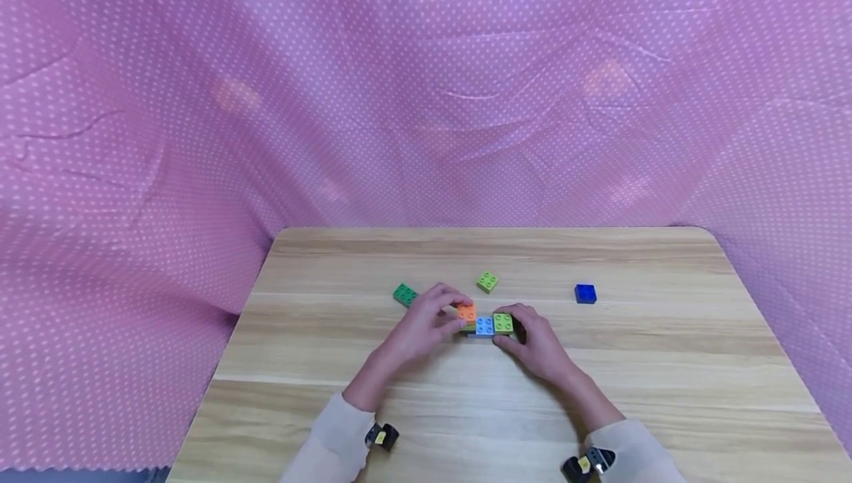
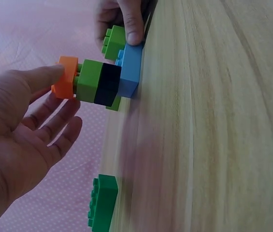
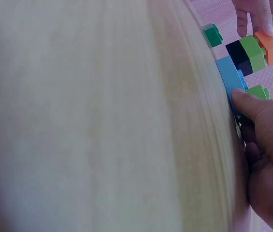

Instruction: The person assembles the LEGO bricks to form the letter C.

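Observation:
My left hand pinches an orange brick between thumb and fingers. The orange brick sits a little tilted over a lime green brick, whose studs show in the gap between them. Below that, a dark navy brick stands on the left end of a long light blue brick. At the light blue brick's right end is another lime brick. There my right hand grips the light blue brick, thumb on its near side and fingers partly hidden behind.
On the wooden table, a dark green brick lies beyond my left hand. A loose lime brick lies behind the stack, and a blue brick farther right. Pink dotted cloth hangs around the table's back and sides.

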### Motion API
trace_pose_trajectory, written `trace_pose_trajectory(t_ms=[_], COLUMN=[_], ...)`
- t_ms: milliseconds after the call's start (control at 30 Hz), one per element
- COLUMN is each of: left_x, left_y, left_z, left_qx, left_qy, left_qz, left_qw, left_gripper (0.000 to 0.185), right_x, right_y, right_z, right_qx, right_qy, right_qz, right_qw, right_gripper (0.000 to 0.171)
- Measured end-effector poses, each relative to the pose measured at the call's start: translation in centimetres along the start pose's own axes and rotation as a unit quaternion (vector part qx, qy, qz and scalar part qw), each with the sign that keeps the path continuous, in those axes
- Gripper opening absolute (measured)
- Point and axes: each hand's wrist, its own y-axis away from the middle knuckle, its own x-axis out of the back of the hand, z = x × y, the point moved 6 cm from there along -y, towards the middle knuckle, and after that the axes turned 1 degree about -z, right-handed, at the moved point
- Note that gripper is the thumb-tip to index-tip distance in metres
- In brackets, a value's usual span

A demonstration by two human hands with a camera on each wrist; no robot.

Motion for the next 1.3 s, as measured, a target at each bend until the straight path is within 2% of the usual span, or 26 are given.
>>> trace_pose_trajectory(t_ms=[100, 300, 567, 733, 967, 1200, 1300], left_x=[-0.3, -1.6, -2.1, -2.4, -2.7, -3.0, -3.1], left_y=[0.0, 0.2, 0.2, 0.4, 0.6, 0.7, 0.8], left_z=[-0.2, -0.9, -1.3, -1.4, -1.5, -1.6, -1.8], left_qx=[-0.007, -0.001, 0.023, 0.037, 0.045, 0.049, 0.055], left_qy=[0.014, 0.082, 0.098, 0.125, 0.181, 0.246, 0.258], left_qz=[0.003, -0.005, 0.019, 0.027, 0.059, 0.090, 0.098], left_qw=[0.9999, 0.9966, 0.9948, 0.9911, 0.9806, 0.9637, 0.9597], left_gripper=[0.033, 0.031, 0.029, 0.027, 0.028, 0.028, 0.028], right_x=[0.0, 0.0, 0.0, 0.0, 0.0, 0.0, 0.0], right_y=[0.1, 0.1, 0.1, 0.1, 0.0, 0.0, 0.0], right_z=[-0.1, -0.2, 0.0, 0.0, 0.1, 0.2, 0.2], right_qx=[0.002, 0.014, 0.010, 0.010, 0.008, 0.007, 0.009], right_qy=[0.000, 0.005, 0.004, 0.006, 0.004, 0.007, 0.007], right_qz=[0.000, 0.008, 0.007, 0.008, 0.006, 0.008, 0.009], right_qw=[1.000, 1.000, 1.000, 1.000, 1.000, 1.000, 1.000], right_gripper=[0.042, 0.043, 0.043, 0.043, 0.042, 0.042, 0.042])
